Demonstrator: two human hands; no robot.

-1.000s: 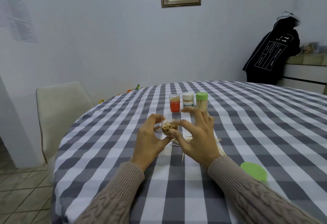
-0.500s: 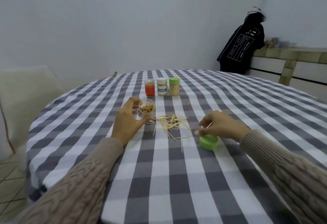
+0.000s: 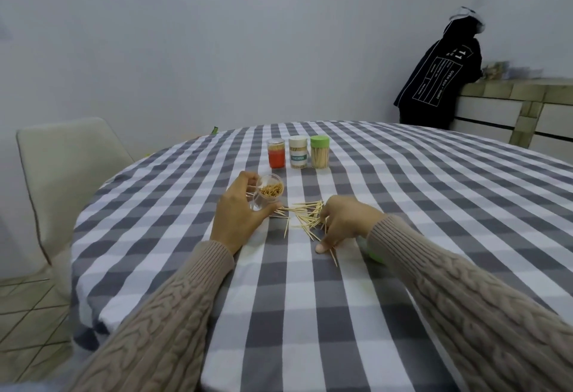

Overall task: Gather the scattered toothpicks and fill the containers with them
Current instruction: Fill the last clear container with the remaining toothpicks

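Holding a small clear plastic jar (image 3: 266, 195) part-filled with toothpicks, tilted toward me above the bench (image 3: 434, 205), my left hand (image 3: 240, 216) has its fingers curled round it. Just to its right, thin pale wooden toothpicks (image 3: 305, 218) lie scattered on the grey-and-white checked cloth. My right hand (image 3: 345, 224) rests among them, fingers bent down onto the sticks; whether they pinch any I cannot tell. Farther back stand an orange-filled jar (image 3: 276, 153), a white labelled jar (image 3: 298, 153) and a green-lidded jar (image 3: 320, 152) in a row.

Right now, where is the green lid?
The green lid lies on the checked tablecloth at the right, mostly hidden behind the right hand and sleeve, beside the loose toothpicks.
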